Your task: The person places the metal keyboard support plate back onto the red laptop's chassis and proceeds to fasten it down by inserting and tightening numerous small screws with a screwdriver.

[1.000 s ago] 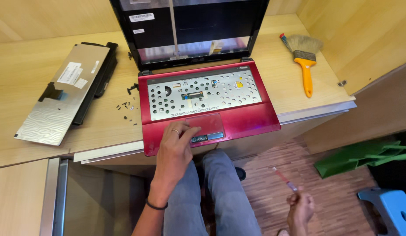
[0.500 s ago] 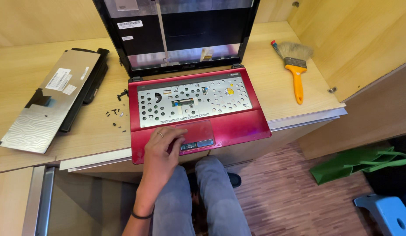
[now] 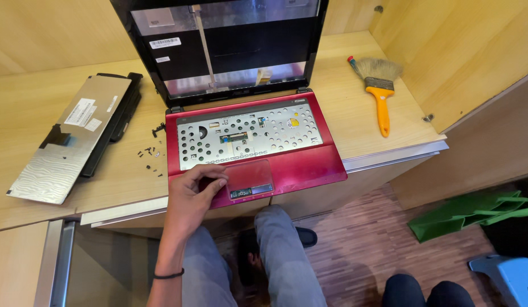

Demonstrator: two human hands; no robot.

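Note:
A red laptop [image 3: 309,162] lies open on the wooden desk [image 3: 25,142] with its keyboard taken out, so the perforated metal plate [image 3: 250,133] shows. Its screen bezel [image 3: 230,45] stands upright at the back. My left hand [image 3: 193,193] rests on the left palm rest, with its fingers bent and touching the edge of the touchpad [image 3: 250,177]. It holds nothing that I can see. My right hand is out of view. The removed keyboard [image 3: 68,139] lies face down to the left, resting on a black battery pack [image 3: 113,122].
Several tiny black screws [image 3: 151,154] are scattered on the desk left of the laptop. An orange-handled brush [image 3: 379,91] lies at the right. Below are my legs, a green bag [image 3: 474,210] and a blue stool [image 3: 511,276] on the wood floor.
My right hand, which held a thin tool low at the right a second ago, has left the view. My left hand stays on the palm rest while the camera shifts.

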